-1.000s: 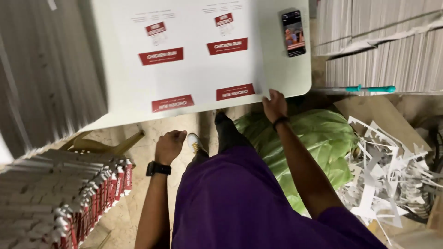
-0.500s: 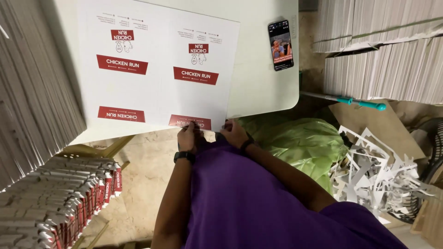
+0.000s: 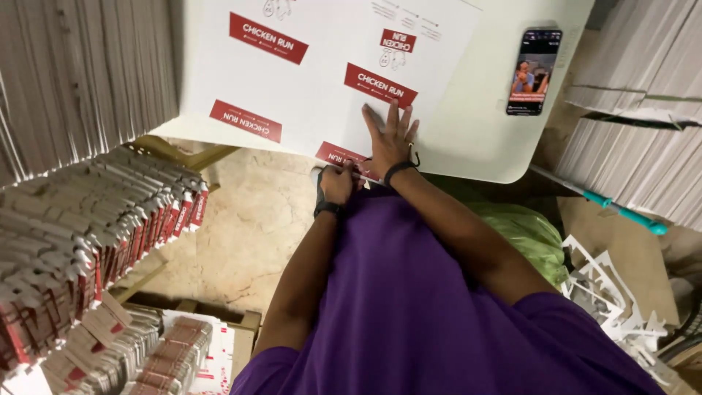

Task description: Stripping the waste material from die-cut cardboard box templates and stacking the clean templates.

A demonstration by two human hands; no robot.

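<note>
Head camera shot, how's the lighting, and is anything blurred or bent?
Head view: the printed white sheet is evenly lit, no glare; both hands, left hand and right hand, look sharp; the phone screen glows; the cardboard stacks at the edges lean from wide-angle distortion.

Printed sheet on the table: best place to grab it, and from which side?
Probably the near edge of the printed sheet, from the person's side. It lies flat on the table, but that edge overhangs, so fingers can get under. The left hand pinches there; the right hand presses flat on top.
</note>
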